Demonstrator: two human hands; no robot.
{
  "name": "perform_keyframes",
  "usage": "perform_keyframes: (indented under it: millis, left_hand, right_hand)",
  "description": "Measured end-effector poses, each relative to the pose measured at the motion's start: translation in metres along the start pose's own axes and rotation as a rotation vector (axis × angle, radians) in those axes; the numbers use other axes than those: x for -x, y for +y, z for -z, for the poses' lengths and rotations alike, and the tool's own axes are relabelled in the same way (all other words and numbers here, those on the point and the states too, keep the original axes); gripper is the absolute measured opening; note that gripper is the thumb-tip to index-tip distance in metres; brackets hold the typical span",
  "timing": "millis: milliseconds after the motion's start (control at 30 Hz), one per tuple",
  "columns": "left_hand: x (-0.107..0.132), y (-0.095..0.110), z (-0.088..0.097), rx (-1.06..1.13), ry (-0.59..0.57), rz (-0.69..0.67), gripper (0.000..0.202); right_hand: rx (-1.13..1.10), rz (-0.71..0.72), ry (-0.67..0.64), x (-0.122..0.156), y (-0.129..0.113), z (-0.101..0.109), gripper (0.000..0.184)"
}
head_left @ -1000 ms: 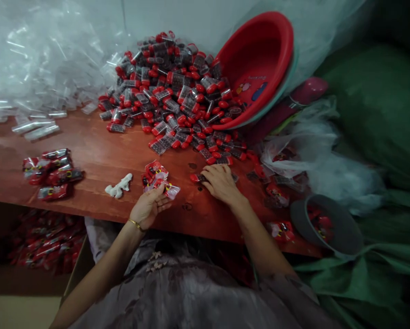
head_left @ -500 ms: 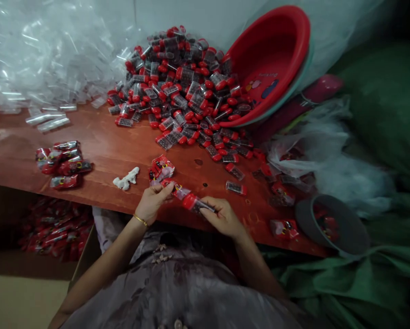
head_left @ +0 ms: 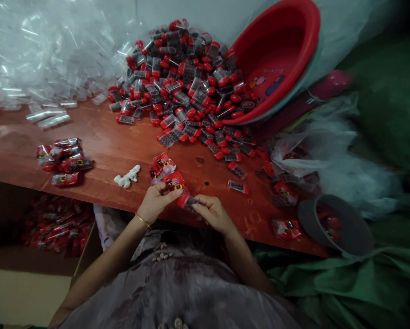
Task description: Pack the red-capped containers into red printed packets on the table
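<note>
My left hand (head_left: 156, 201) pinches a red printed plastic wrapper (head_left: 175, 181) between thumb and fingers, near the table's front edge. In my right hand (head_left: 214, 214) is a small clear tube with a red cap (head_left: 188, 201), filled with dark bits. The tube's red end meets the lower part of the wrapper; whether it is inside or only against it I cannot tell. Just beyond my left hand lies a small stack of flat red wrappers (head_left: 161, 165). A white lump of putty-like stuff (head_left: 127, 176) is on the table to the left of them.
A big heap of red-capped tubes (head_left: 184, 87) covers the back, beside a tilted red basin (head_left: 276, 50). Clear empty tubes (head_left: 54, 59) pile up at the left. Wrapped packs (head_left: 66, 162) lie nearer; a grey bucket (head_left: 335, 224) stands right. A box of red packs (head_left: 59, 228) sits below.
My right hand has brought the tube left and up against the wrapper. The wrapper in my left hand now stands more upright. The view has shifted slightly.
</note>
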State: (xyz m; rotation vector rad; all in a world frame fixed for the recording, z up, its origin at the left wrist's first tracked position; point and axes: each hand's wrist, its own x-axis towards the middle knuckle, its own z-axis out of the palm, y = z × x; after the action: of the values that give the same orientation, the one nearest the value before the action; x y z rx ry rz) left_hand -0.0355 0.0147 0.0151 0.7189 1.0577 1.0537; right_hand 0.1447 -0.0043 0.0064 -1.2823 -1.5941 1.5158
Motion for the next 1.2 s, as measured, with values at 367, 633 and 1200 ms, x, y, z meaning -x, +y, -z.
perform_keyframes:
  millis: [367, 633, 1200]
  left_hand:
    - [0.000, -0.026, -0.012, 0.158, 0.168, 0.000, 0.036]
    - [-0.004, -0.025, -0.016, 0.194, 0.155, 0.033, 0.037]
    - [0.001, -0.015, -0.008, 0.178, 0.073, 0.093, 0.040]
  right_hand:
    - [-0.150, 0.036, 0.291, -0.006, 0.013, -0.031, 0.029]
    - [-0.108, 0.056, 0.207, -0.010, 0.014, -0.031, 0.033]
    - [-0.251, 0.035, 0.265, -0.036, 0.006, -0.055, 0.029]
